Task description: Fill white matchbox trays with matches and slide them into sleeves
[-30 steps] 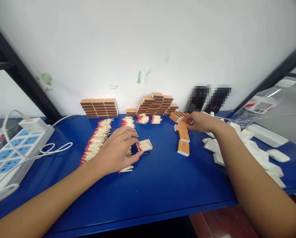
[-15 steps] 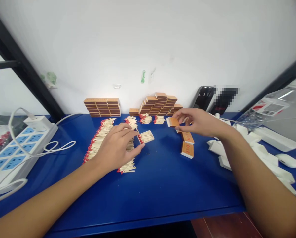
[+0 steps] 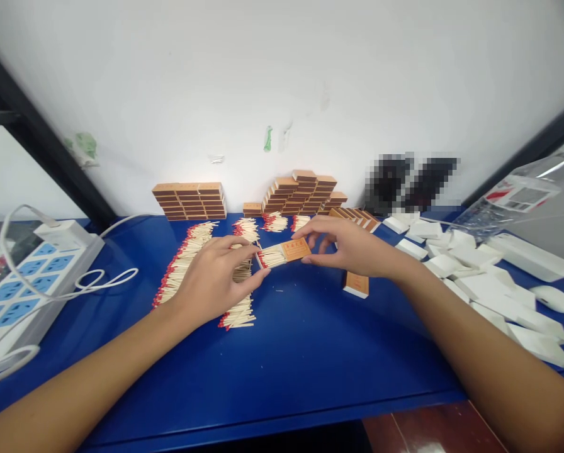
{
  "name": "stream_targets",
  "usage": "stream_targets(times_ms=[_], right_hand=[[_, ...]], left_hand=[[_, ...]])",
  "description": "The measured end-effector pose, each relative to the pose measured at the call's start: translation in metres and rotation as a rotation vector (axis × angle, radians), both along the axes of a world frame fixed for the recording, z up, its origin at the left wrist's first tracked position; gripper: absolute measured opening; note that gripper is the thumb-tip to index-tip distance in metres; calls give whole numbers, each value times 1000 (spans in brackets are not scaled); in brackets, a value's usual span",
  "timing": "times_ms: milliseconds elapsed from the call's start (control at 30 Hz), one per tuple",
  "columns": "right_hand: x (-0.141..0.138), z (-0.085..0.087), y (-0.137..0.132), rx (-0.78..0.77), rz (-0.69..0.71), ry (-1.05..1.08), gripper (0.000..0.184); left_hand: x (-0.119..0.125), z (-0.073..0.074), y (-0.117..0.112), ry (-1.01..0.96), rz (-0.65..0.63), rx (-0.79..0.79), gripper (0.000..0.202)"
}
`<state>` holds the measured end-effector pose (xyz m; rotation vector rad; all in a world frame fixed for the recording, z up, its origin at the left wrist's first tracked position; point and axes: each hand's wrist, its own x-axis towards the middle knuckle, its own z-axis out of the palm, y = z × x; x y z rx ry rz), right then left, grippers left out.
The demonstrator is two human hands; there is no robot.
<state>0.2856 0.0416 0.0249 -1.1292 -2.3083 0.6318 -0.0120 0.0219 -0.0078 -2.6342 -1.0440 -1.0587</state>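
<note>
My left hand [image 3: 216, 280] pinches a white matchbox tray [image 3: 270, 257] filled with red-tipped matches, held just above the blue table [image 3: 301, 340]. My right hand [image 3: 350, 248] grips an orange matchbox sleeve [image 3: 296, 249] whose open end meets the tray's right end. Under my left hand lie rows of loose matches [image 3: 185, 264]. One orange sleeve [image 3: 356, 284] lies on the table below my right wrist.
Stacks of closed orange matchboxes [image 3: 191, 201] and a stepped pile [image 3: 305, 194] line the back wall. Several white empty trays [image 3: 480, 283] spread at the right beside a plastic bag [image 3: 513, 201]. A white power strip [image 3: 22, 286] with cables sits left.
My right hand picked an orange sleeve from the row at the right and carried it left to the tray. My left hand lifted the filled tray slightly toward it.
</note>
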Motion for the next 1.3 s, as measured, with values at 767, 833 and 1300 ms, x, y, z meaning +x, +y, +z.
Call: stream_targets(times_ms=[767,833,1300], right_hand=[[-34,-2,-26,-205,215,215,34],[-32,4,-27,-177,201,176,34],[94,28,24,-179,-396,-332,51]], left_hand=[[0,1,-1,-35,-220,-109,60],[0,1,0,-39,-216,-101,61],[1,1,-2,-15,-166,-12,23]])
